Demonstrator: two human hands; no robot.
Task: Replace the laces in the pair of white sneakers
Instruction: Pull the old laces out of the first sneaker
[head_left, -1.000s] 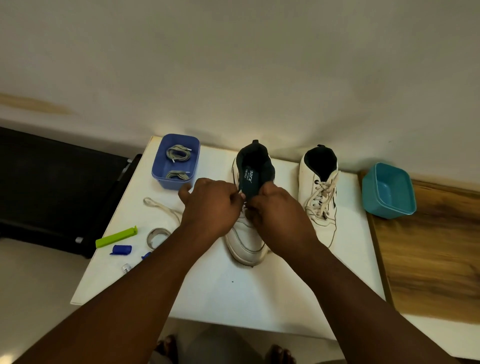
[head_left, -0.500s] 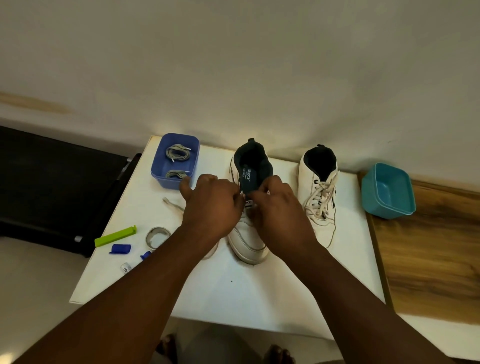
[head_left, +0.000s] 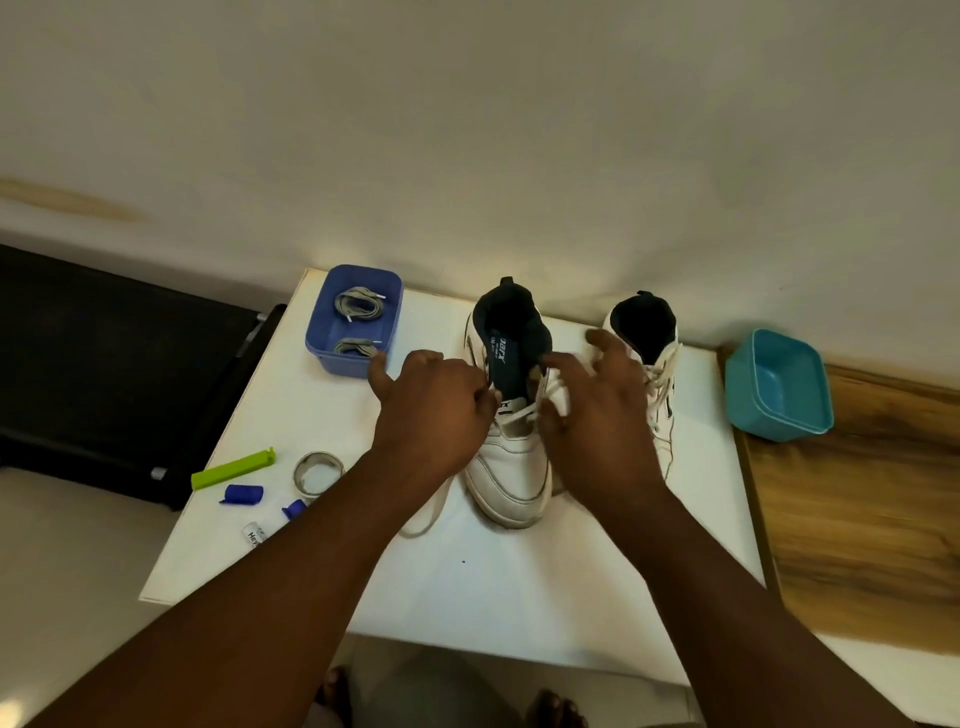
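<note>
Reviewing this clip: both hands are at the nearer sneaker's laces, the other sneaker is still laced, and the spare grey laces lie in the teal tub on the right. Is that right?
Not quite. The head view shows the spare grey laces in the blue tub at the table's left rear; the teal tub on the right holds nothing visible. The rest stands: the left hand and right hand are at the nearer sneaker, and the other sneaker is still laced.

**Random stuff sitting around the white table**

So on the left part of the white table (head_left: 519, 597) there's a lime green clip (head_left: 234, 468), a shiny metal ring (head_left: 318, 472) next to it, and a small blue cap (head_left: 241, 493) just below the clip. Another blue bit (head_left: 294, 509) and a little white labelled tube (head_left: 253, 534) sit near the edge. Off to the right, a teal tub (head_left: 777, 385) rests on a wooden surface (head_left: 872, 519).
</note>
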